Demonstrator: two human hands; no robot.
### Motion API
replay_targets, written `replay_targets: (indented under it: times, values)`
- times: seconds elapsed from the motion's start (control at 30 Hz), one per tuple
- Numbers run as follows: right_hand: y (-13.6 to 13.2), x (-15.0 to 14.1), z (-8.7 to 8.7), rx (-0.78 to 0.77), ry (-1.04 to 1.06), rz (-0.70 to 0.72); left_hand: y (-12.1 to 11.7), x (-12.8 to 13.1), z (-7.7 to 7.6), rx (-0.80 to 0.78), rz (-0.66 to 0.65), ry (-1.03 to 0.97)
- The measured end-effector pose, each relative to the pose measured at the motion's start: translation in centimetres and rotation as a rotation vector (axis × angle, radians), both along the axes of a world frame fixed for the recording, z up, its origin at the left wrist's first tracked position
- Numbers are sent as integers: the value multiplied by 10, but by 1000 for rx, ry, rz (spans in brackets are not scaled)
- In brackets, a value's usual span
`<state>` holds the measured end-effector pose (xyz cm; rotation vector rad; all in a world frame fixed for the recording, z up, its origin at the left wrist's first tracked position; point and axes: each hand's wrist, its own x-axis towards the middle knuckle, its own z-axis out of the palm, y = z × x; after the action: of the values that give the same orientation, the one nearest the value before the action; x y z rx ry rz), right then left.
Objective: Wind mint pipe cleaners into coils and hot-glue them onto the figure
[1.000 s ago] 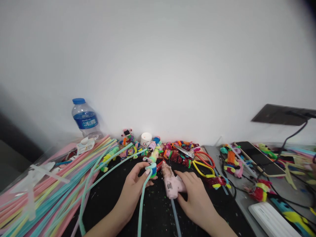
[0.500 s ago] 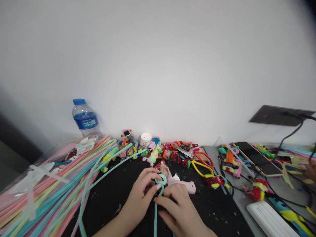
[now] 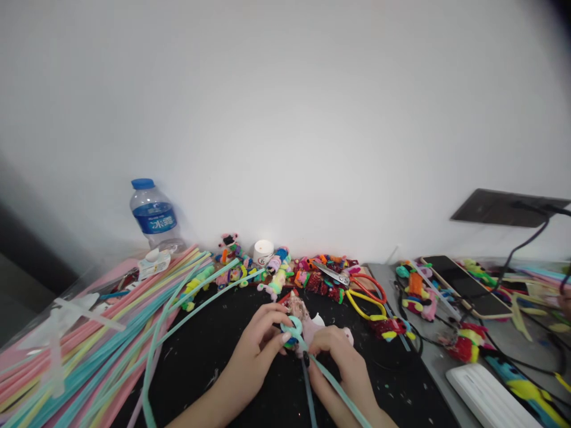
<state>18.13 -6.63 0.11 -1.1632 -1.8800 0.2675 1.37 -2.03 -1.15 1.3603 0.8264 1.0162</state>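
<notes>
My left hand pinches a small coiled mint-green pipe cleaner between thumb and forefinger. A bit of blue and other colours shows under the coil, mostly hidden. My right hand is closed on the long free end of the same pipe cleaner, which slants down to the right across its fingers. Below the fingertips hangs a second, greyer-blue strand. A small dark spot sits at the right fingertips; what it is I cannot make out. Just behind the hands lies a pale pink glue gun, partly covered by my right hand.
Bundled pastel pipe cleaners fill the left side, with a water bottle behind. Several pipe-cleaner figures line the wall beside scissors. At right are a phone, cables, a white box-like device and another person's hand.
My right hand has shifted a little right, swinging the pipe cleaner's free end from straight down to a rightward slant. The greyer strand now shows. My left hand stays at the coil.
</notes>
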Motion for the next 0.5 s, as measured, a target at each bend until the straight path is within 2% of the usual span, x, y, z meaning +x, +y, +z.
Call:
replay_targets:
  times: [0.17,0.5]
  values:
    - [2,3,1,-62,33,-107,4,-1,2,-65,-46,-64]
    - [1,8,1,-152,48,-73,3,-1,6,-284,-149,-201]
